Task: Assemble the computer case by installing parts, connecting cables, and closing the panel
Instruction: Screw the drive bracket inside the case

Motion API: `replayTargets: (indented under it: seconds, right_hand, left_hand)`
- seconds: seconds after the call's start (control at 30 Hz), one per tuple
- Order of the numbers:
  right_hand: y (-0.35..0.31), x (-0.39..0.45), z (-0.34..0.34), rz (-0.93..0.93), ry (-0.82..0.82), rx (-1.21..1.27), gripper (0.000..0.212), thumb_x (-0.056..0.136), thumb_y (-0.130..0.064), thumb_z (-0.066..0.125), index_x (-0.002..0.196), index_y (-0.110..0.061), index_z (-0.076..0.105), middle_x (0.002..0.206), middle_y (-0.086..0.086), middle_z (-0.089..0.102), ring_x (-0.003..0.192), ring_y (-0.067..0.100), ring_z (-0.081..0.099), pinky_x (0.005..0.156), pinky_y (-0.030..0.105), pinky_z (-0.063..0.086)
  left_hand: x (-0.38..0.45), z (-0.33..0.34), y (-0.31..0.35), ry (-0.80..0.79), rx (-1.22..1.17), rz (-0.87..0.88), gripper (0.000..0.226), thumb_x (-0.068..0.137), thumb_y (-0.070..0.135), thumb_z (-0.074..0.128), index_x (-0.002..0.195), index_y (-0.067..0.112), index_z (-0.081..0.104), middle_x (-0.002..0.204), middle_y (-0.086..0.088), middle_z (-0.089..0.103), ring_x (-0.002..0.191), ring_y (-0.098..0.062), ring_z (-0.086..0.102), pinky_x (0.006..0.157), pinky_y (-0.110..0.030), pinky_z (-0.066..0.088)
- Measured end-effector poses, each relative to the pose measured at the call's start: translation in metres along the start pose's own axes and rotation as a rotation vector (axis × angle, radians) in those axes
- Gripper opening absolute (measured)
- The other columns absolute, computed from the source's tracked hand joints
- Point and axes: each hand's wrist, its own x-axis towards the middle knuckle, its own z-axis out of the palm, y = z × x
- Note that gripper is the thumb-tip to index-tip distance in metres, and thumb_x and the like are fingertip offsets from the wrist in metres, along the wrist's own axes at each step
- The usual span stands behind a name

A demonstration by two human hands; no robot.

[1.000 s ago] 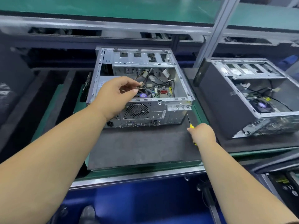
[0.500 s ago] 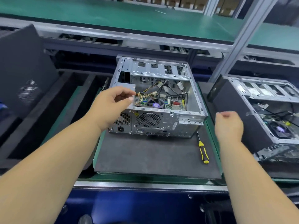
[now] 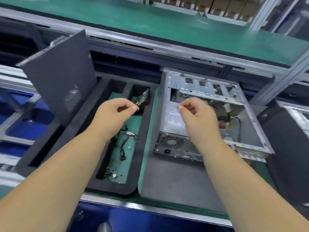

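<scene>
Head view: computer case (image 3: 209, 114), open side up on the grey mat (image 3: 175, 178), panel off so I can reach inside; side panel (image 3: 61, 77) propped upright at left, out of the way; foam tray (image 3: 145, 131) between them, holding loose cables (image 3: 124, 144), small screws and a green board (image 3: 142, 97); my left hand (image 3: 115, 114) above the tray, fingers curled, apparently empty; my right hand (image 3: 195, 114) over the case, likewise curled, holding nothing I can make out.
</scene>
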Motion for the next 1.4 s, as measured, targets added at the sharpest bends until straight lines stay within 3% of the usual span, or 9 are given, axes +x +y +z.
replayTargets:
  seconds: [0.27,0.5,0.57,0.63,0.83,1.03,1.17,1.3,1.4]
  right_hand:
    - [-0.027,0.014,0.117,0.095,-0.26,-0.043,0.015,0.092,-0.024,0.06,0.079,-0.03,0.062,0.076,-0.013,0.059,0.069,0.001,0.054,0.063,0.025,0.043]
    - [-0.007,0.073,0.206,0.427,-0.288,-0.22,0.015,0.093,-0.021,0.057,0.079,-0.02,0.052,0.073,0.001,0.057,0.055,0.021,0.051,0.054,0.028,0.033]
    - [0.008,0.099,0.23,0.522,-0.232,-0.314,0.008,0.092,-0.017,0.053,0.094,-0.009,0.056,0.104,0.012,0.06,0.082,0.03,0.061,0.061,0.03,0.037]
    - [0.025,0.123,0.25,0.663,-0.13,-0.36,0.036,0.093,-0.02,0.054,0.124,-0.004,0.053,0.132,0.015,0.049,0.108,0.035,0.057,0.069,0.032,0.038]
    - [0.072,0.164,0.284,0.867,-0.017,-0.431,0.053,0.098,-0.022,0.053,0.144,-0.004,0.036,0.152,0.015,0.031,0.136,0.035,0.036,0.104,0.042,0.037]
    - [0.087,0.182,0.29,0.792,0.017,-0.501,0.056,0.101,-0.035,0.054,0.143,0.0,0.039,0.148,0.021,0.039,0.134,0.039,0.043,0.105,0.045,0.04]
    - [0.084,0.184,0.289,0.745,-0.038,-0.644,0.054,0.103,-0.035,0.052,0.135,0.007,0.043,0.135,0.024,0.054,0.122,0.038,0.056,0.092,0.039,0.049]
    - [0.079,0.185,0.289,0.741,-0.107,-0.508,0.031,0.099,-0.025,0.056,0.117,-0.001,0.061,0.111,0.012,0.068,0.101,0.033,0.066,0.058,0.023,0.043]
    - [0.068,0.175,0.284,0.767,-0.009,-0.48,0.029,0.095,-0.021,0.058,0.112,0.002,0.061,0.105,0.015,0.068,0.092,0.035,0.065,0.065,0.031,0.04]
  left_hand:
    - [0.021,-0.069,-0.066,-0.034,-0.03,-0.107,0.007,0.087,0.029,0.071,0.084,0.035,0.074,0.088,0.009,0.072,0.084,-0.011,0.064,0.077,-0.023,0.049]
    - [0.041,-0.096,-0.105,-0.059,-0.135,-0.224,0.016,0.087,0.022,0.071,0.095,0.035,0.07,0.086,0.011,0.063,0.068,0.0,0.052,0.067,-0.004,0.042]
    - [0.053,-0.098,-0.111,-0.067,-0.127,-0.234,0.017,0.088,0.023,0.07,0.101,0.033,0.068,0.093,0.009,0.064,0.068,0.003,0.052,0.066,-0.003,0.041]
    - [0.066,-0.099,-0.114,-0.08,-0.098,-0.234,0.02,0.088,0.025,0.07,0.106,0.033,0.066,0.099,0.009,0.063,0.071,0.005,0.053,0.066,-0.001,0.041]
    - [0.088,-0.093,-0.124,-0.135,-0.11,-0.263,0.021,0.09,0.024,0.067,0.109,0.03,0.066,0.103,0.008,0.062,0.072,0.007,0.052,0.065,0.001,0.04]
    - [0.094,-0.093,-0.141,-0.202,-0.116,-0.305,0.018,0.09,0.027,0.066,0.106,0.036,0.066,0.1,0.012,0.062,0.071,0.008,0.054,0.066,-0.001,0.041]
    - [0.095,-0.092,-0.146,-0.213,-0.137,-0.325,0.017,0.089,0.03,0.066,0.101,0.041,0.067,0.096,0.015,0.062,0.07,0.008,0.054,0.065,-0.001,0.04]
    - [0.096,-0.09,-0.143,-0.221,-0.159,-0.354,0.015,0.088,0.034,0.066,0.097,0.045,0.068,0.093,0.02,0.063,0.072,0.009,0.056,0.065,-0.003,0.041]
    - [0.096,-0.089,-0.136,-0.213,-0.184,-0.368,0.015,0.086,0.036,0.065,0.095,0.047,0.068,0.09,0.025,0.062,0.077,0.01,0.058,0.071,-0.01,0.039]
